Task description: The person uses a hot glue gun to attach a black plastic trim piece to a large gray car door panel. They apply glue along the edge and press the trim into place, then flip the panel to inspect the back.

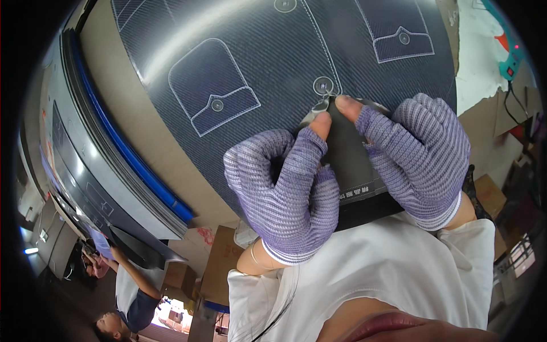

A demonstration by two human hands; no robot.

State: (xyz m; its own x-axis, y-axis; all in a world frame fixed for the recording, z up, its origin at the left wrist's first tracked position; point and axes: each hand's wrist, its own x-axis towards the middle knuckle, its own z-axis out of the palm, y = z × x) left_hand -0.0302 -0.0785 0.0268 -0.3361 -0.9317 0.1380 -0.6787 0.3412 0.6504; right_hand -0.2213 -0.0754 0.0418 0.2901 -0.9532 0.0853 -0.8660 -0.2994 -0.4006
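A workshop with cardboard boxes [181,275] stacked low at the left surrounds a tan tabletop [122,108] that carries a large dark sheet [268,62] of woven-look material printed with pale pocket outlines and small circles. Left of the sheet, stacked dark panels with a blue edge strip [128,148] run down along the tabletop, and below them another person [132,293] bends over.

On the sheet's near edge the left hand [290,194], in a purple knit glove with bare fingertips, presses its thumb on the top of a smaller black piece [353,165] lying on the sheet — its other fingers are curled together into the palm. Just above that thumb sits a printed circle [323,85], with a small pale tab [321,105] between the two hands' fingertips.

Right of the black piece, the right hand [419,154], gloved the same, has its forefinger tip down on the piece's upper edge, touching close by the left thumb; its remaining fingers are bent and rest together. Further right of the sheet, a teal tool [511,57] with a black cable lies beside a white cloth [476,51].
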